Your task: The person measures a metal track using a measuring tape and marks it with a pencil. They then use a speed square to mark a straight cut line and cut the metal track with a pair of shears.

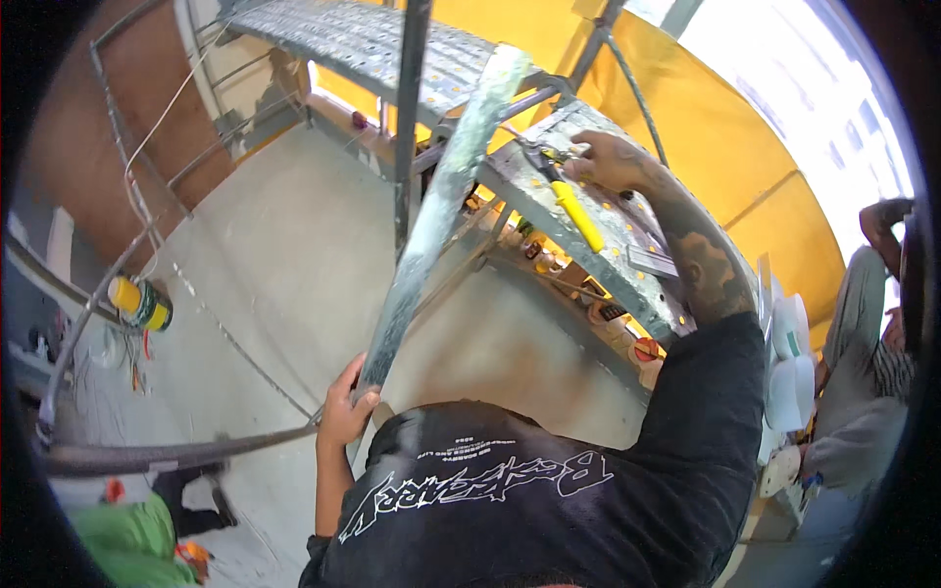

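Observation:
My left hand [345, 407] is wrapped round the lower end of a long, flat metal bar [421, 235]. Pale dried material coats the bar, which slants up and away to its whitish far end. On the right, my right hand [613, 162] reaches over a perforated scaffold plank [627, 220], its thumb and forefinger apart. Right beside those fingertips lies a hand tool with a yellow handle [580, 218] and black neck; its metal head is too cluttered to make out. A grey flat-bladed tool [652, 262] rests on the plank below my right forearm.
Scaffold posts [410, 127] and rails [186, 453] surround me. A second plank [363, 49] runs along the back, before yellow sheeting [745, 186]. A yellow-and-dark container [140, 302] is at left. One person in green [127, 539] is lower left, another in grey trousers [853, 363] right.

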